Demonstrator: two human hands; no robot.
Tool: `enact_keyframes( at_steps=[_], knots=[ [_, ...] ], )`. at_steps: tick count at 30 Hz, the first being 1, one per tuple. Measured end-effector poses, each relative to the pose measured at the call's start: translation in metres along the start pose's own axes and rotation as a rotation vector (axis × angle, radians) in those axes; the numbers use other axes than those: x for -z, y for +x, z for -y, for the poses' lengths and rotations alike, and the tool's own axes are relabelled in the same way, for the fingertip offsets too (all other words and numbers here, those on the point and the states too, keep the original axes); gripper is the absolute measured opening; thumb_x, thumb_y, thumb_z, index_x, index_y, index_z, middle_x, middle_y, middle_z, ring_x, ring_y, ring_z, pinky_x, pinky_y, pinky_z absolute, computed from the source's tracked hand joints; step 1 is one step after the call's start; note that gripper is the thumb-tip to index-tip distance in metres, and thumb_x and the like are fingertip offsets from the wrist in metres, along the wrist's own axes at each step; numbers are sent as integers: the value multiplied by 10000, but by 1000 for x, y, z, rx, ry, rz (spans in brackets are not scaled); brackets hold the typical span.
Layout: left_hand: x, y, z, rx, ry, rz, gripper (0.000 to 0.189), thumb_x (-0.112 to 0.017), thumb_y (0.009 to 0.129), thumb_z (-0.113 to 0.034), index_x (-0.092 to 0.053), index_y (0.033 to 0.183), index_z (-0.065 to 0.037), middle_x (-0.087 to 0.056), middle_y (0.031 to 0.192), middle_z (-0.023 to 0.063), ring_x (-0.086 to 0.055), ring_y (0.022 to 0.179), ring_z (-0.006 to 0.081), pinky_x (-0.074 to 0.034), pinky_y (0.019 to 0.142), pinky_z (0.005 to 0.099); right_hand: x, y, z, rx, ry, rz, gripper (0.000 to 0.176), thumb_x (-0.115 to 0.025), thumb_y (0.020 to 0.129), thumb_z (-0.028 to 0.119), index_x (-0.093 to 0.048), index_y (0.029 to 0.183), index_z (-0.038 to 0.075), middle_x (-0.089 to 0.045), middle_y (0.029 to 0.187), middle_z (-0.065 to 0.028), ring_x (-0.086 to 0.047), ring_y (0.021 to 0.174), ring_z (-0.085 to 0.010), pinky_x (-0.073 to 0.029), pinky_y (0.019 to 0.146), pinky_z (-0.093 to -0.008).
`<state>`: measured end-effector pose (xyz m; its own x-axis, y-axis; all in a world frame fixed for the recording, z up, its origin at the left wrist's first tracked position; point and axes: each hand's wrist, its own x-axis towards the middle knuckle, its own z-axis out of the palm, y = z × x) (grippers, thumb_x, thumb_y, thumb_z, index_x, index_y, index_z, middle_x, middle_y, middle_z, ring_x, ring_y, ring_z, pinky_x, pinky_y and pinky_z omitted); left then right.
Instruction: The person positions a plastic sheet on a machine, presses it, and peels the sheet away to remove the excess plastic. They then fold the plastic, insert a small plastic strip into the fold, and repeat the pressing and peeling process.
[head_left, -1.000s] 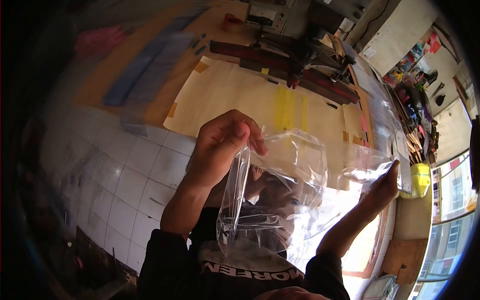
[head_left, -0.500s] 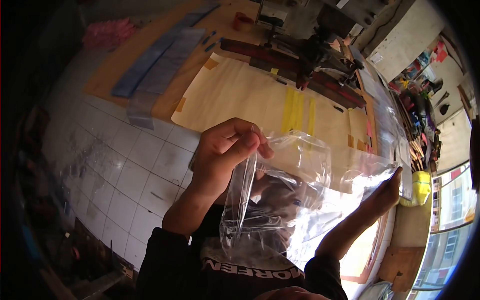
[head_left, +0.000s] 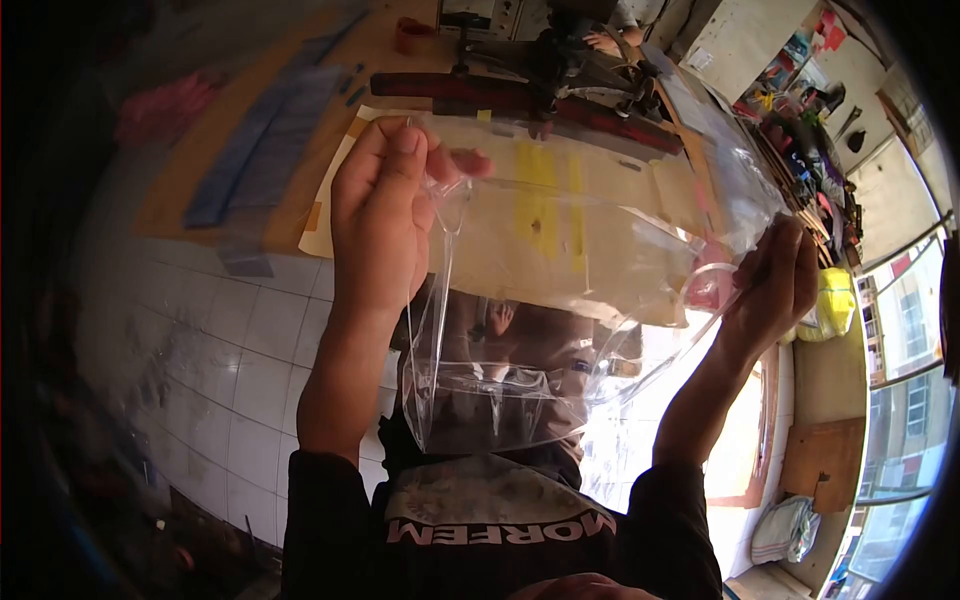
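Note:
Between my two raised hands hangs a sheet of clear plastic (head_left: 500, 385), see-through and creased, with shiny folds. My left hand (head_left: 385, 200) pinches its upper left corner between thumb and fingers. At the right, my right hand (head_left: 780, 275) is closed on the plastic's other upper end. The lower part droops in front of my dark shirt (head_left: 500, 535). Through the plastic shows a large tan sheet (head_left: 630, 225) with yellow strips (head_left: 540, 200), lying on the wooden table (head_left: 165, 215).
A dark machine with a long red bar (head_left: 480, 92) stands at the table's far side. Blue plastic strips (head_left: 260, 150) and an orange tape roll (head_left: 415, 35) lie on the left. Another person's hand (head_left: 612, 40) shows at the top. A yellow bundle (head_left: 832, 300) is at right.
Both my hands have risen, the left one also shifting left, and the plastic is spread wider and lifted. The camera view has shifted, and another person's hand now shows at the top.

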<state>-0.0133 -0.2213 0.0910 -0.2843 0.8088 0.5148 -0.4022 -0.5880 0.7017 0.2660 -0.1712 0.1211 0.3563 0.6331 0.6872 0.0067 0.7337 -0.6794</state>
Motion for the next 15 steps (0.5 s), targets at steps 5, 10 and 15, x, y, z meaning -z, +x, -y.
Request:
enact_keyframes(
  at_steps=[5, 10, 15],
  knots=[
    [-3, 32, 6, 155, -87, 12, 155, -431, 979, -182, -496, 900, -66, -540, 801, 32, -601, 1008, 280, -421, 923, 423, -5, 19, -8, -34, -61, -7, 190, -559, 916, 148, -622, 915, -32, -562, 648, -24, -344, 411, -5, -257, 353, -171],
    [18, 47, 32, 465, -80, 31, 130, -428, 979, -202, -491, 914, -108, -573, 849, 46, -516, 1160, 343, -434, 960, 480, -5, 26, -43, -157, -132, 44, 210, -570, 915, 183, -633, 901, -16, -554, 650, -12, -381, 408, -8, -300, 351, -174],
    [43, 56, 67, 635, -145, -59, 136, -421, 983, -224, -481, 922, -119, -585, 878, 71, -517, 1159, 356, -458, 928, 478, -9, 17, -86, -384, -236, 165, 224, -559, 921, 203, -625, 901, -10, -563, 680, -14, -403, 390, -30, -334, 364, -197]
  ],
)
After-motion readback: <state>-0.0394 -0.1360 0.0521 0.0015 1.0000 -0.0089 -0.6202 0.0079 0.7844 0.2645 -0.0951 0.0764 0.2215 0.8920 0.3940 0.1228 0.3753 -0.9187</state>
